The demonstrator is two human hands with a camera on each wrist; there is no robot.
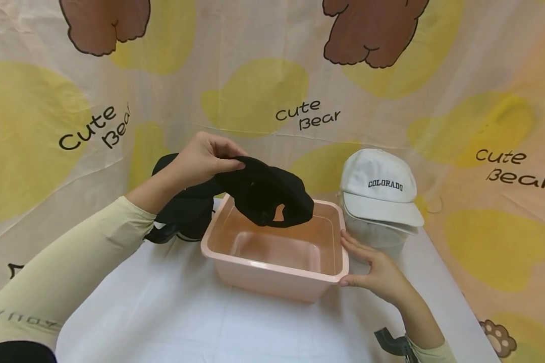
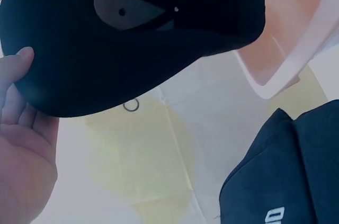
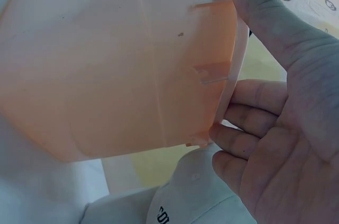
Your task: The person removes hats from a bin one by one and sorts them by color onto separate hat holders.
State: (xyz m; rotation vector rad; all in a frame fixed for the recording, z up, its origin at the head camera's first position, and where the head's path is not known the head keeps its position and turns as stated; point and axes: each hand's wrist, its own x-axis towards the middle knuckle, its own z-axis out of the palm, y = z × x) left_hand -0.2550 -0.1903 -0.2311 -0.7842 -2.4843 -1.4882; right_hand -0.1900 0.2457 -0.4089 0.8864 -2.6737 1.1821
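Observation:
In the head view my left hand (image 1: 203, 159) pinches a black baseball cap (image 1: 281, 189) by its brim, thumb on one face. The cap hangs over the far side of a pink plastic tub (image 1: 272, 290), its hollow inside and rear strap opening showing. Up close in the left wrist view, the thumb lies on the brim of the cap (image 2: 111, 70). At the tub's right near corner, my right hand (image 1: 381, 275) holds the rim. The right wrist view shows the fingers of that hand (image 3: 286, 128) bent against the edge of the tub (image 3: 106, 75).
Black caps (image 1: 193, 212) sit left of the tub, partly behind my left forearm. On the right, white caps (image 1: 379, 186), the front one lettered COLORADO, rest on a clear support (image 1: 377, 234). A white-covered table (image 1: 172, 312) stands before a bear-printed cloth (image 1: 254, 30).

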